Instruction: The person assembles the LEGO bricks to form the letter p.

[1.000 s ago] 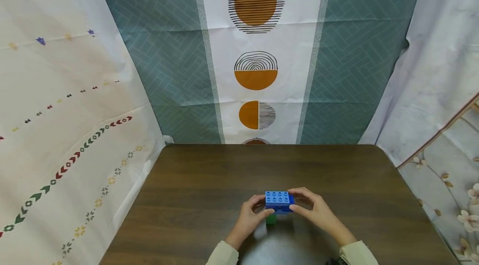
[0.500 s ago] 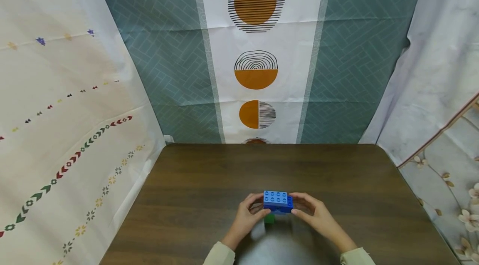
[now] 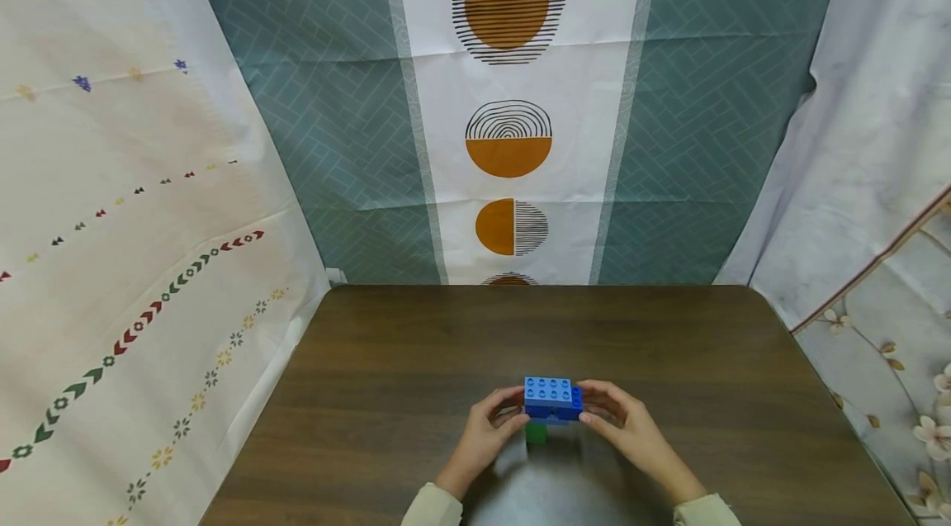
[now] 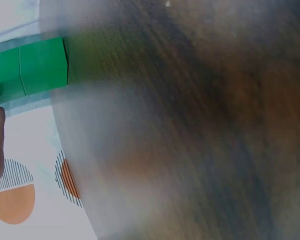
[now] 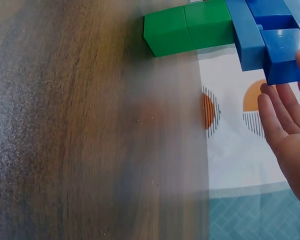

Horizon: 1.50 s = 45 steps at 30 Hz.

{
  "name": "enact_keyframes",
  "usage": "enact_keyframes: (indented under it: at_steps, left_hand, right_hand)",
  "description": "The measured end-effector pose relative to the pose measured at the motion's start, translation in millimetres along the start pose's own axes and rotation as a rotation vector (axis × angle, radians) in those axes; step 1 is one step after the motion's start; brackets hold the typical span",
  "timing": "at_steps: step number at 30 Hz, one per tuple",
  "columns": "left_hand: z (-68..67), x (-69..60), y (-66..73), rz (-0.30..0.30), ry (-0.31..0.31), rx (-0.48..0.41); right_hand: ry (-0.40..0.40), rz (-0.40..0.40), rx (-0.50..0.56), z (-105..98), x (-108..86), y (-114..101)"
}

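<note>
A stack of toy building bricks stands upright on the table between both hands in the head view. On top is a light blue brick (image 3: 547, 389) with studs, above dark blue bricks (image 5: 284, 57). A further light blue brick (image 5: 251, 42) lies under these, and green bricks (image 4: 42, 67) form the narrow base. My left hand (image 3: 475, 435) holds the left end of the blue part, thumb in front and fingers behind. At the right end, my right hand (image 3: 631, 431) has its thumb and fingers around a dark blue brick. The left wrist view barely shows the left fingers.
The brown wooden table (image 3: 416, 344) extends around the stack. A patterned cloth (image 3: 513, 88) hangs behind its far edge, with white cloths on the left (image 3: 149, 220) and right (image 3: 854, 179).
The right hand has shifted slightly, its fingertips moving off the top of the dark blue brick toward its side. The stack sits marginally further left; the left hand moved a little with it.
</note>
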<state>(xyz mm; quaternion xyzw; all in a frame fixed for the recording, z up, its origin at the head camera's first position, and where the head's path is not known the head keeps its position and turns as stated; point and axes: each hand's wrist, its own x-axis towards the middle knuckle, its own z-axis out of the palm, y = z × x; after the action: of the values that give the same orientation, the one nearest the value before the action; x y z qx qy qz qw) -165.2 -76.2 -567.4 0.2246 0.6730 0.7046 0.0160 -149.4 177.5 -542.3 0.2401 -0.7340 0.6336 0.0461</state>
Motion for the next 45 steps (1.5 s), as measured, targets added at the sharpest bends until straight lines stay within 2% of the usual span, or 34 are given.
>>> enact_keyframes:
  at_steps: [5,12,17,21,24,28,29,33,38,43,45]
  left_hand:
    - [-0.6,0.6,1.0,-0.040,0.011,-0.002]
    - [-2.6,5.4,1.0,-0.040,0.050,0.029]
    - [-4.3,7.3,4.2,-0.033,0.068,0.036]
    - [-6.0,9.1,6.6,-0.052,0.081,0.040]
    - [-5.2,10.5,20.5,-0.070,0.087,0.058]
    - [-3.9,13.0,41.5,-0.115,0.105,0.078]
    - [-4.3,14.0,42.6,-0.130,0.111,0.077]
    - [-5.9,17.3,40.2,-0.146,0.134,0.071]
    - [-5.7,18.6,40.3,-0.122,0.161,0.117]
    - [-6.8,21.8,37.7,-0.164,0.175,0.141]
    - [-8.7,24.0,28.7,-0.187,0.182,0.136]
  right_hand:
    - [0.016,0.041,0.003,0,1.5,1]
    - [0.036,0.030,-0.012,1,9.5,1]
    - [0.053,0.085,-0.026,2,15.9,-1]
    - [0.044,0.082,-0.043,2,20.7,-3]
    - [0.044,0.080,-0.045,1,25.3,-3]
    - [0.059,0.127,-0.062,1,32.2,-3]
    - [0.064,0.135,-0.075,1,33.8,-2]
    - [0.088,0.156,-0.112,2,39.2,0]
    - [0.115,0.176,-0.094,6,44.1,0]
    - [0.128,0.213,-0.092,8,49.3,3]
    - [0.131,0.231,-0.099,8,51.7,6]
